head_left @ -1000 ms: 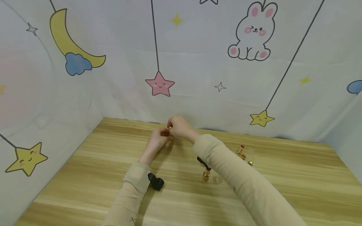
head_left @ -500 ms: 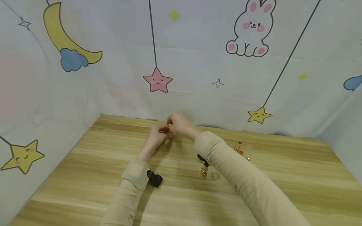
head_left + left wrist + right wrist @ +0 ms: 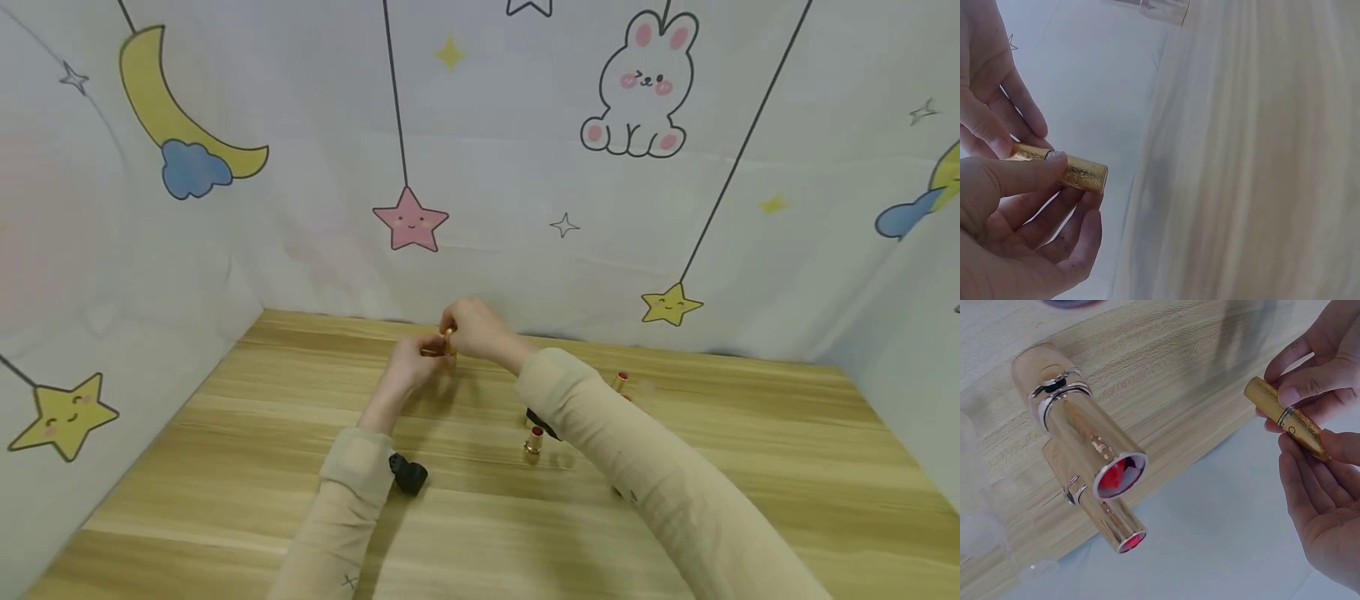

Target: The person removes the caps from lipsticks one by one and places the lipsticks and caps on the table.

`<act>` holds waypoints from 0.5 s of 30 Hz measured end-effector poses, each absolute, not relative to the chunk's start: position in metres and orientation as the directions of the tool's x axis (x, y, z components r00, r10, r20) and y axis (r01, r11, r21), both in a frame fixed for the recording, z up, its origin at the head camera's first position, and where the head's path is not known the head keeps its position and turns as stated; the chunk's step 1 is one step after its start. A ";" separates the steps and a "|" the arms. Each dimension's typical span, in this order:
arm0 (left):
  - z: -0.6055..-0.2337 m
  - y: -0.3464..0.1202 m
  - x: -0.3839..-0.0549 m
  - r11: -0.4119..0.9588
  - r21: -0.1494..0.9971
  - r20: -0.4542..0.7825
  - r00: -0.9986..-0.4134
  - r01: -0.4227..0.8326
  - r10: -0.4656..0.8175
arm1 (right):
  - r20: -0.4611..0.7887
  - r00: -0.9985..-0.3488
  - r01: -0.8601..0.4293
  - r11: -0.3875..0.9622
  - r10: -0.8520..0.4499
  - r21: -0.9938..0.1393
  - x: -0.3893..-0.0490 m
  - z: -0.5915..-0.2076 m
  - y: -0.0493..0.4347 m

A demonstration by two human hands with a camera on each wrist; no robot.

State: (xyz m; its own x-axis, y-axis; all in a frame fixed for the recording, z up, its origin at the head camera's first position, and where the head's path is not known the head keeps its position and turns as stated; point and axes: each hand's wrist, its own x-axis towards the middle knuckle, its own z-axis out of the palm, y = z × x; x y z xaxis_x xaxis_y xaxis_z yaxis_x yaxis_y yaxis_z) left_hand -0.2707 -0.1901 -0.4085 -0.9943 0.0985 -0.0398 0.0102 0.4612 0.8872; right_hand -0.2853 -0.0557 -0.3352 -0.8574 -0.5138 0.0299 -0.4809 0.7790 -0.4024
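Near the back edge of the table, my two hands hold one gold lipstick tube (image 3: 1297, 428) between them. It has a dark ring round its middle and a small letter on one part. My left hand (image 3: 1041, 219) pinches the tube near the ring with the thumb on top, leaving one end bare. At the opposite end, my right hand (image 3: 1329, 519) grips with thumb and fingers, hiding the tip. From the head view, the left hand (image 3: 412, 362) and right hand (image 3: 480, 333) cover most of the tube.
An uncapped gold lipstick (image 3: 533, 446) stands beside a clear cap (image 3: 562, 461); another lipstick (image 3: 620, 381) stands behind, partly hidden by the right sleeve (image 3: 637, 450). Red shows inside the nearer lipstick (image 3: 1094, 440). A printed white cloth (image 3: 510, 275) hangs behind the wooden table (image 3: 465, 517).
Both hands stay close together on the lipstick tube, with only slight shifts. The head view has turned a little, so the standing lipsticks appear further left.
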 end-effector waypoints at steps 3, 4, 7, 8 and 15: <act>-0.407 -0.189 -0.267 0.469 0.883 -0.022 -0.994 0.033 0.111 | 0.034 -0.855 -0.484 0.771 -0.518 -0.414 -0.281 -0.333 -0.053; -0.406 -0.189 -0.266 0.469 0.883 -0.018 -0.993 0.039 0.116 | 0.039 -0.852 -0.489 0.769 -0.522 -0.412 -0.280 -0.332 -0.052; -0.404 -0.188 -0.262 0.480 0.876 -0.006 -0.992 0.055 0.125 | 0.049 -0.846 -0.502 0.762 -0.531 -0.408 -0.276 -0.330 -0.049; -0.403 -0.187 -0.260 0.480 0.876 -0.006 -0.992 0.057 0.128 | 0.053 -0.844 -0.505 0.760 -0.533 -0.408 -0.275 -0.330 -0.048; -0.402 -0.186 -0.250 0.479 0.875 -0.005 -0.988 0.070 0.154 | 0.070 -0.838 -0.513 0.739 -0.541 -0.436 -0.261 -0.326 -0.041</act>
State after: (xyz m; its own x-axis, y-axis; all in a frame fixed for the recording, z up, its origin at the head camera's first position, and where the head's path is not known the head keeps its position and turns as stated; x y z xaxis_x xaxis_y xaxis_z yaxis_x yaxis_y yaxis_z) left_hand -0.2504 -0.1860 -0.4017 -0.9881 0.1538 -0.0047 0.0704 0.4791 0.8750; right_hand -0.2609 -0.0409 -0.3258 -0.8383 -0.5407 0.0698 -0.5132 0.7393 -0.4361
